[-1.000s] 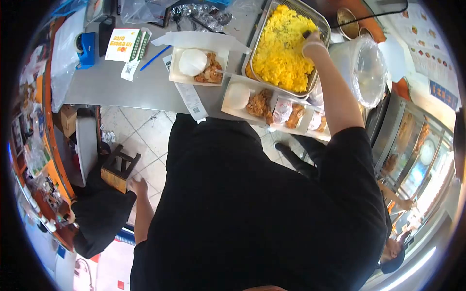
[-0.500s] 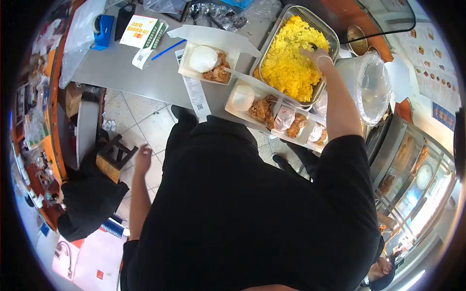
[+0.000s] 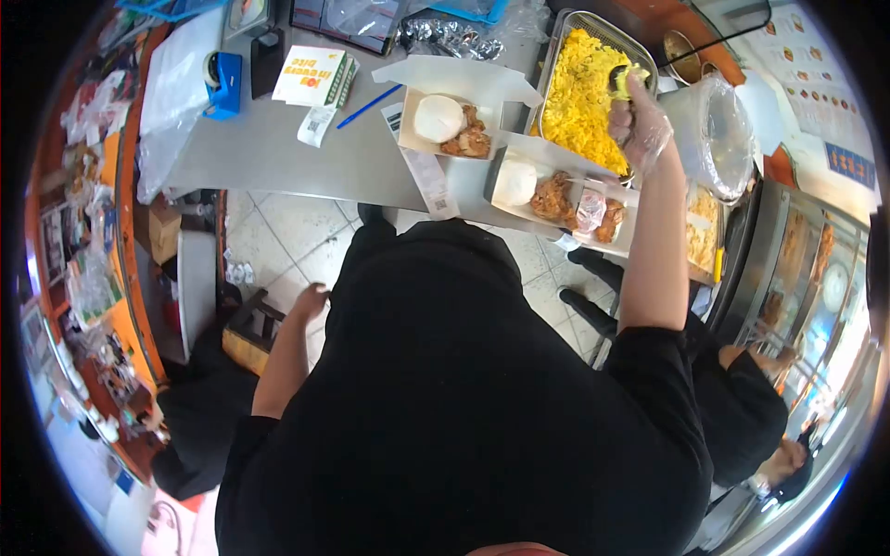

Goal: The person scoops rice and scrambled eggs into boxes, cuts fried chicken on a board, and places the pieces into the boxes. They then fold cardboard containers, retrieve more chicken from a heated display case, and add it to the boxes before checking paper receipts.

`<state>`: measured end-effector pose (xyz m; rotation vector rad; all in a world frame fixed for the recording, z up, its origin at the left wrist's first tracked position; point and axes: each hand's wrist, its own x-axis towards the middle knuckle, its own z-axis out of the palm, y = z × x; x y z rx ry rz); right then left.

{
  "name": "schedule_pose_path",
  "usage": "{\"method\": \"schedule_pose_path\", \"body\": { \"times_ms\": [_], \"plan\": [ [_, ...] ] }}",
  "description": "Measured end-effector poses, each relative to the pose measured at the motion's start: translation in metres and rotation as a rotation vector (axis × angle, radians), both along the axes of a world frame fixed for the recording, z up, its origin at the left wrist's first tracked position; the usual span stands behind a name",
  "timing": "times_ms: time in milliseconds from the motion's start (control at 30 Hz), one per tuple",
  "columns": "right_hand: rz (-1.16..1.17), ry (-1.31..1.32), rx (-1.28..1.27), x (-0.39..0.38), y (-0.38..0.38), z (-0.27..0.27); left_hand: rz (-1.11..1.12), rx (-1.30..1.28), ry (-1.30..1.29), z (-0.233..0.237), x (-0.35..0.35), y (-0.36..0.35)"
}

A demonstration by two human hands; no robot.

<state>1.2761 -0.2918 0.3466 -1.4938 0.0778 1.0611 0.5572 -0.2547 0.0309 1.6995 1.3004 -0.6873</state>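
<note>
1. A blue plastic tape dispenser [image 3: 225,88] stands on the grey metal worktop [image 3: 371,167].
2. A slim blue pen [image 3: 369,107] lies on the same worktop.
3. A dark-framed screen [image 3: 348,22] sits near crumpled silvery wrapping [image 3: 450,39].
4. A wooden stool [image 3: 245,349] stands on the pale tiled floor [image 3: 278,239].

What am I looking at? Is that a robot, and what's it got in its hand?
No robot here! It's a person wearing a camera on their head, looking down, so every picture comes from up there. The big black shape is their clothes. On the metal table are open white boxes with fried food, a blue pen and a tray of yellow food. Their right hand, in a clear glove, holds a dark scoop. The left hand hangs low.
</note>
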Motion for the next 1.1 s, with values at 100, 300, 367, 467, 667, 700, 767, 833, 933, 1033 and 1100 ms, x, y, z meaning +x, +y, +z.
{"method": "schedule_pose_path", "body": {
  "times_ms": [100, 300, 367, 467, 667, 700, 767, 833, 933, 1033, 1100],
  "plan": [
    [0.062, -0.13, -0.085, -0.069, 0.003, 0.02, 0.183, -0.225, 0.041, -0.014, -0.042, 0.025],
    [0.291, -1.084, -0.665, -0.174, 0.055, -0.028, 0.059, 0.069, 0.015, -0.057, -0.145, 0.126],
    [0.329, -1.395, -0.729, -0.193, 0.054, -0.065, 0.311, 0.002, 0.019, -0.081, -0.176, 0.174],
    [0.28, -1.402, -0.761, -0.2, 0.067, -0.05, 0.555, 0.067, 0.016, -0.037, -0.148, 0.223],
    [-0.058, -1.372, -0.487, -0.144, 0.037, 0.007, 0.71, 0.113, -0.188, -0.012, -0.084, 0.248],
    [-0.022, -1.384, -0.661, -0.12, 0.03, 0.017, 0.718, 0.088, -0.209, -0.012, -0.075, 0.242],
    [0.128, -1.314, -0.876, -0.037, 0.008, -0.002, 0.701, 0.068, -0.231, -0.002, -0.05, 0.216],
    [0.402, -1.083, -1.01, 0.021, -0.008, -0.03, 0.658, 0.066, -0.226, -0.018, -0.042, 0.181],
    [0.653, -0.991, -1.199, 0.097, -0.022, -0.1, 0.612, 0.056, -0.185, -0.016, -0.033, 0.111],
    [0.625, -0.963, -1.181, 0.106, 0.004, -0.111, 0.623, -0.123, -0.153, -0.049, -0.08, 0.036],
    [0.639, -1.033, -1.082, 0.12, 0.026, -0.121, 0.046, 0.291, -0.301, -0.05, -0.105, -0.03]
  ]
}}
